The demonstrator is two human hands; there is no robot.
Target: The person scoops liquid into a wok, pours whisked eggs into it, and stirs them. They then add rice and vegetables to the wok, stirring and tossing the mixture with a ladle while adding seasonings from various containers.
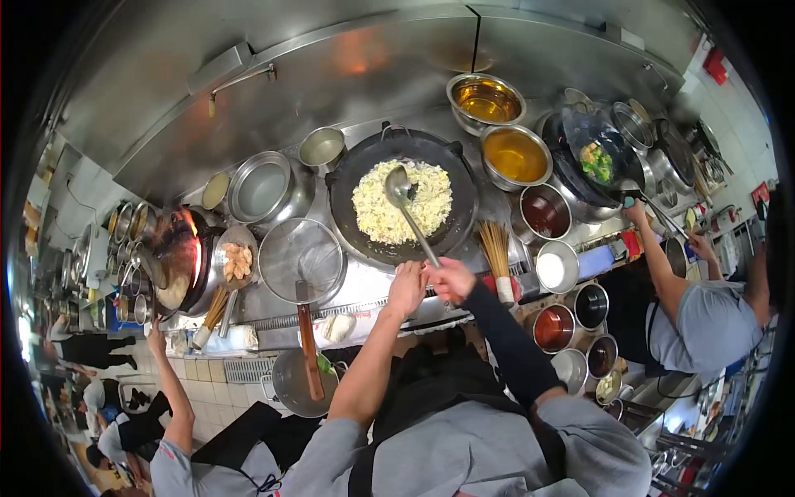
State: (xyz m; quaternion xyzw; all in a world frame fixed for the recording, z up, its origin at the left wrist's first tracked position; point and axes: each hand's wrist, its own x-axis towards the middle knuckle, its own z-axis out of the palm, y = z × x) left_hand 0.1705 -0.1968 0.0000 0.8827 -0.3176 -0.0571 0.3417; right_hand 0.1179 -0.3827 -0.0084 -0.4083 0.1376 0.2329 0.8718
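Note:
A dark wok [344,195] in the middle holds a pale yellow and white chopped food [431,186] that looks like fried rice or egg. The metal ladle [397,184] has its bowl in this food, and its handle slants down toward me. My right hand [452,279] is closed around the lower end of the handle. Just left of it, my left hand [407,287] is at the near rim of the wok, close to the handle end; its fingers are bunched, and what they hold, if anything, is hidden.
Left of the wok lie a round strainer [301,259] and a water pot [260,189]. Oil bowls [517,156], a sauce pot [545,212] and a bamboo brush [495,253] stand right. Co-workers [704,323] work at woks on both sides.

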